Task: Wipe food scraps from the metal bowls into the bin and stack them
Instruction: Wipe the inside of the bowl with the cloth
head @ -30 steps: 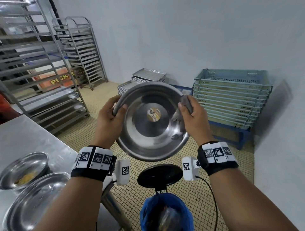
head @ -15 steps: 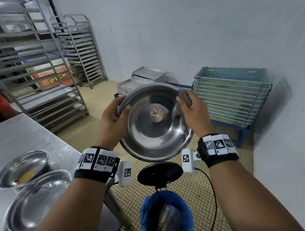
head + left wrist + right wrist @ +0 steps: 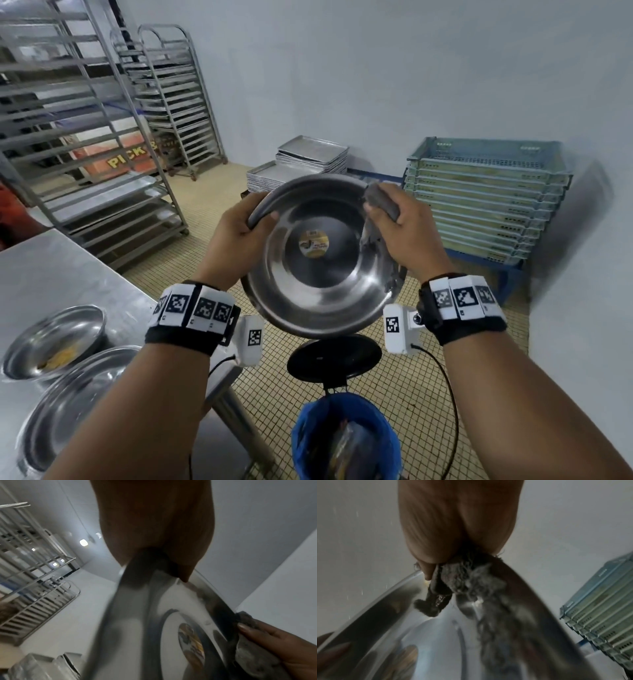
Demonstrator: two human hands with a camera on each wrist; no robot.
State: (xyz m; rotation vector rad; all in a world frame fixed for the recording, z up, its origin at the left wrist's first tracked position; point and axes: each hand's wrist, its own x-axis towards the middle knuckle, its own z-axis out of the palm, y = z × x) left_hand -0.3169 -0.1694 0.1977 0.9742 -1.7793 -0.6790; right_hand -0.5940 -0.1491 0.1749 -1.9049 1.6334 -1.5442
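A large metal bowl (image 3: 318, 274) with a round sticker in its bottom is held tilted toward me above the bin (image 3: 346, 438). My left hand (image 3: 239, 236) grips its left rim, thumb inside. My right hand (image 3: 400, 226) pinches a grey cloth (image 3: 380, 205) over the upper right rim; the cloth hangs down the inner wall. In the left wrist view the bowl (image 3: 154, 615) fills the middle, and the cloth (image 3: 248, 649) sits at the right under the other hand's thumb. The right wrist view shows the cloth (image 3: 467, 582) pressed on the bowl (image 3: 419, 635).
Two more metal bowls (image 3: 54, 335) (image 3: 68, 407) lie on the steel table (image 3: 51, 267) at left, the farther one with yellow scraps. The bin has a blue liner and its black lid (image 3: 334, 356) is raised. Tray racks (image 3: 85, 137), stacked trays (image 3: 308, 157) and crates (image 3: 486, 195) stand behind.
The right hand with the cloth has slid up along the bowl's right rim toward the top. The bowl has shifted slightly up and right in my hands.
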